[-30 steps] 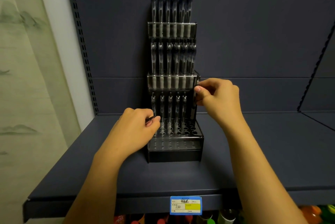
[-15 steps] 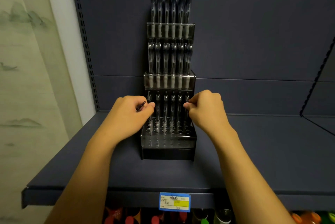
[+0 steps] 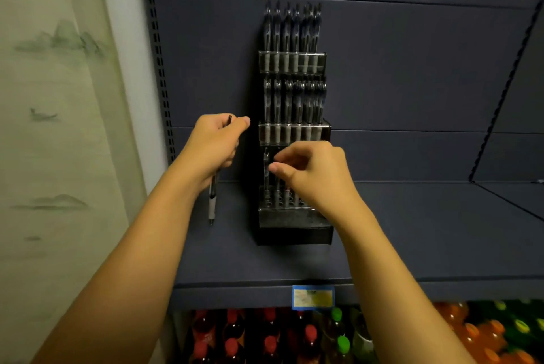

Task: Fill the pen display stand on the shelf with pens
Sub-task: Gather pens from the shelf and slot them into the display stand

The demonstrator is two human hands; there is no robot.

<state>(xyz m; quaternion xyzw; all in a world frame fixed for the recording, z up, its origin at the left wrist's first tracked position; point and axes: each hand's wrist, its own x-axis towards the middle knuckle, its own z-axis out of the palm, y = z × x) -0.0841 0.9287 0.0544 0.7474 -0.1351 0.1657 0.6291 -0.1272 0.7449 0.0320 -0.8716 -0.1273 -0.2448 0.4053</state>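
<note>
Seen from the head camera, the pen display stand (image 3: 294, 218) sits upright on the dark blue shelf (image 3: 412, 231), its back against the rear panel, a little to the 12 o'clock side of the frame's centre. Its top tier (image 3: 292, 61) and middle tier (image 3: 294, 134) each carry a full row of pens standing upright, clips up. In the bottom tier a few pens (image 3: 266, 175) stand toward the stand's 9 o'clock side, while the rest of that row is hidden behind the right hand (image 3: 315, 175). That hand reaches in from 5 o'clock and is held in front of the bottom tier, its fingers curled and its thumb and forefinger drawn together at the pen tops; whether they actually pinch a pen cannot be told. The left hand (image 3: 215, 142) hangs just to the 9 o'clock side of the stand, apart from it, fingers wrapped round a single pen (image 3: 212, 201) held upright. The pen's top end pokes out above the fist and its pale grip and tip point down toward the shelf without touching it. On the shelf's front edge at 6 o'clock sits a blue and yellow price label (image 3: 313, 297), blurred beyond reading. Below it, bottles with coloured caps (image 3: 265, 340) fill the lower level. At 9 o'clock hangs a pale wall covering (image 3: 50, 128) with faint landscape marks.
</note>
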